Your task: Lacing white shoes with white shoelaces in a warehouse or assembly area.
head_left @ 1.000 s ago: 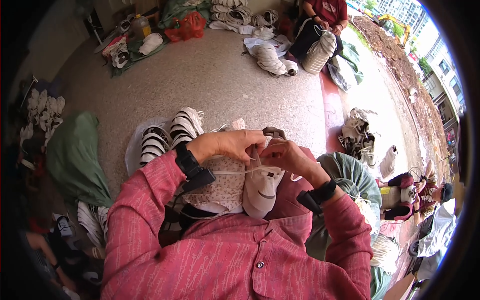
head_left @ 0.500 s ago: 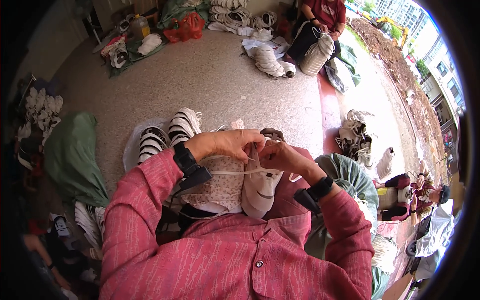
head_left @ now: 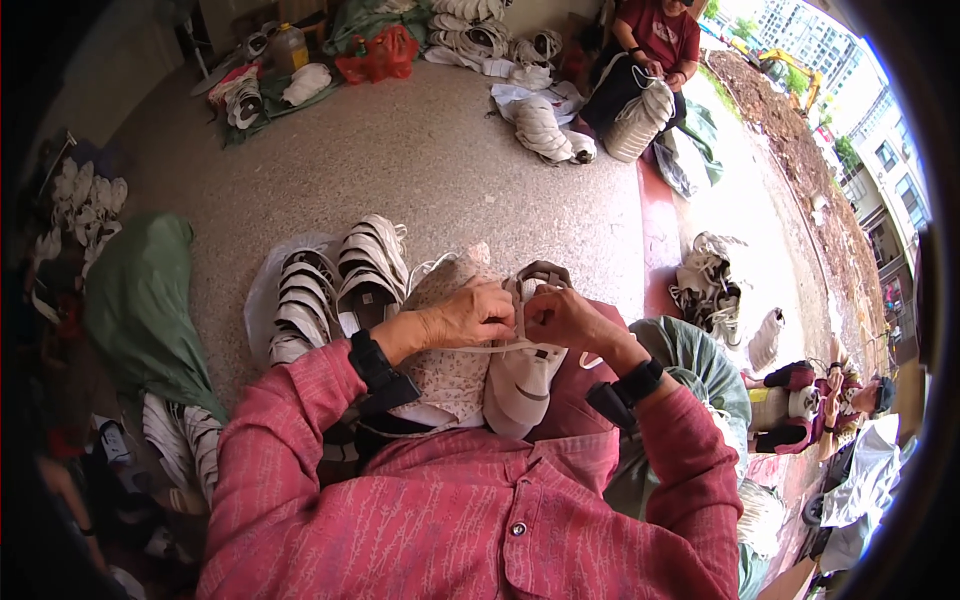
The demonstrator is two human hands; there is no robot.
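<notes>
A light beige shoe (head_left: 520,392) rests in my lap, toe toward me, its brown-grey collar pointing away. A pale flat shoelace (head_left: 480,349) stretches across its front. My left hand (head_left: 466,318) is closed at the lacing on the shoe's left side, pinching the lace. On the right side of the opening, my right hand (head_left: 568,318) is closed too, its bent fingertips on the lace by the eyelets. The exact grip of both hands is partly hidden behind the fingers. Floral cloth (head_left: 440,385) covers my left thigh, under the left forearm.
Nested shoe uppers (head_left: 368,265) stand in rows beyond my left arm. Green sacks (head_left: 150,300) flank me on both sides. Ahead, a seated person (head_left: 655,60) handles a stack of uppers (head_left: 640,120). More shoes (head_left: 710,280) lie at right, where another person (head_left: 830,405) sits.
My left hand has drawn slightly down and left, away from the right fingers, opening a gap over the shoe. My right hand stays near the eyelets. The head view has shifted slightly.
</notes>
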